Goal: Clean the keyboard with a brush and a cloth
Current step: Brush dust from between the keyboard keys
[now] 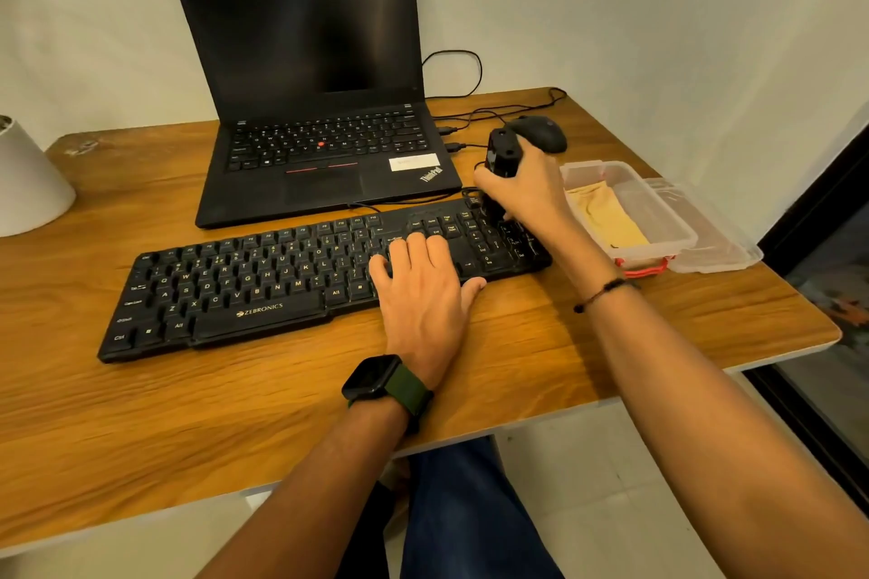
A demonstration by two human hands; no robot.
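At the far left of the bench (141, 414) you have a white cone-shaped thing (28, 183), well away from both hands. The black keyboard (235, 287) lies across the middle of the bench, stretching off to the left of your left hand (423, 296), with the open laptop (310, 108) just behind it, its screen dark. Your left hand's grip is spread: the fingers lie flat and press on the keys near the keyboard's right end, a watch (376, 378) on that wrist. Just to its right, your right hand (522, 188) has its grip curled round a black brush (502, 155), held upright with the lower end down on the number keys. Behind that hand sits a black mouse (541, 132). To the right of it a clear plastic box (658, 212) stands open, and the yellow cloth (606, 214) lies inside it.
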